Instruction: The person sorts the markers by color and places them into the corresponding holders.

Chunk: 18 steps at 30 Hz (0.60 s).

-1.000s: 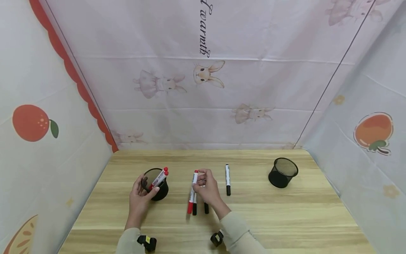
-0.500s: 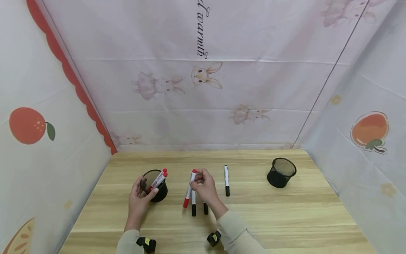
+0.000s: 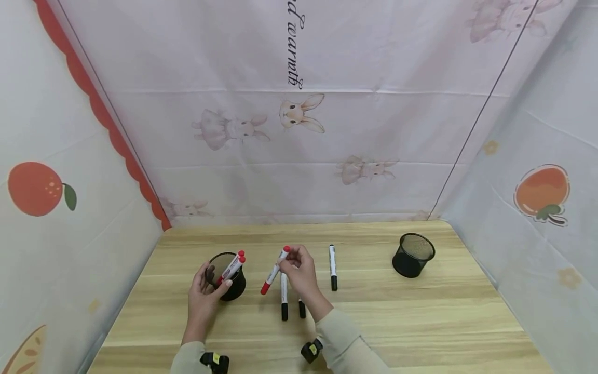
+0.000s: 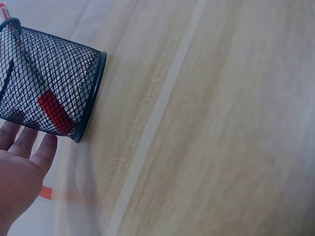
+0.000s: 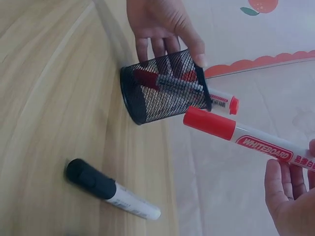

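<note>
My left hand (image 3: 202,300) grips a black mesh pen cup (image 3: 236,289), thumb at the rim and fingers along the far side. Two red whiteboard markers (image 3: 231,269) lean inside it, tops above the rim; through the mesh in the left wrist view shows a red cap (image 4: 55,112). To the right of the cup, my right hand (image 3: 304,278) pinches another red whiteboard marker (image 3: 273,274) near its upper end. This marker slants, its red cap pointing down toward the cup; in the right wrist view that cap (image 5: 209,123) overlaps the cup's rim.
Near my right hand lie a black marker (image 3: 284,298) and a second black marker (image 3: 301,308), partly hidden by the hand. A third black marker (image 3: 333,267) lies farther right. Another mesh pen cup (image 3: 407,264) stands at the table's right. Printed cloth walls (image 3: 261,182) border the table.
My right hand has lifted the red marker off the spot beside the black ones and swung its capped lower end left toward the cup. The left hand keeps its hold on the cup.
</note>
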{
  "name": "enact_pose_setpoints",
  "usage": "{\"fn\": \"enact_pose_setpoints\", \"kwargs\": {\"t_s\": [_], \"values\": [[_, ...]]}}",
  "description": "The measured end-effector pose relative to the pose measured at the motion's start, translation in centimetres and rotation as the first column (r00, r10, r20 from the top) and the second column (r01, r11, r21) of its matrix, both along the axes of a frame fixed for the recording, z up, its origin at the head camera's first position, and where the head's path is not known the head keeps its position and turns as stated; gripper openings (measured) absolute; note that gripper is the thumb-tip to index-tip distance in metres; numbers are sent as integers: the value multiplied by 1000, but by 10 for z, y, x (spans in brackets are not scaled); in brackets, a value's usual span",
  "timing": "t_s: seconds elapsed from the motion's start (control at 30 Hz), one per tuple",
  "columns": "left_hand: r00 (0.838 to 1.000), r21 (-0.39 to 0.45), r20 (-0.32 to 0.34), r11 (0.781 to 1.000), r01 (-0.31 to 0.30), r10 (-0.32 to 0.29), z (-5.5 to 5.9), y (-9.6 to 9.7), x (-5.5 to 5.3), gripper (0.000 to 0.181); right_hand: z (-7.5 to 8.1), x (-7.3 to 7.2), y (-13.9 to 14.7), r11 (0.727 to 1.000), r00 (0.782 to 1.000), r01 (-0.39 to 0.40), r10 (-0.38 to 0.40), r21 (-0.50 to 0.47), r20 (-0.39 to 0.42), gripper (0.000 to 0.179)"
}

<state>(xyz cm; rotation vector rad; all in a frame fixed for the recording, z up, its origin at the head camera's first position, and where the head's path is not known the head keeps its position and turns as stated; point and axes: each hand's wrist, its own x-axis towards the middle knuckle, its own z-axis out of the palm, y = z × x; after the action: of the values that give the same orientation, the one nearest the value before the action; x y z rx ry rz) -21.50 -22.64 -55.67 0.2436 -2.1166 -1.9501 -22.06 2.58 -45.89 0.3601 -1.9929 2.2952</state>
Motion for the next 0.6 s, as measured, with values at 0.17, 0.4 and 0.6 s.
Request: {"fn": "enact_pose_setpoints", "kwargs": {"t_s": [0.17,0.4,0.6], "values": [[1000,3,-16,1000,-9,9,-5,-1,-3,81,6,1,-5,1000,1000,22,-22,-2,-19,23],[1000,2,-20,1000,-11,11,-7,-2,-5,82,12,0,-11,999,999,36,-37,-29,-19,24],[999,5,-30,1000,-13,13,-6,-3,-5,82,14,-1,-15,999,999,37,-37,-35,7,25]]}}
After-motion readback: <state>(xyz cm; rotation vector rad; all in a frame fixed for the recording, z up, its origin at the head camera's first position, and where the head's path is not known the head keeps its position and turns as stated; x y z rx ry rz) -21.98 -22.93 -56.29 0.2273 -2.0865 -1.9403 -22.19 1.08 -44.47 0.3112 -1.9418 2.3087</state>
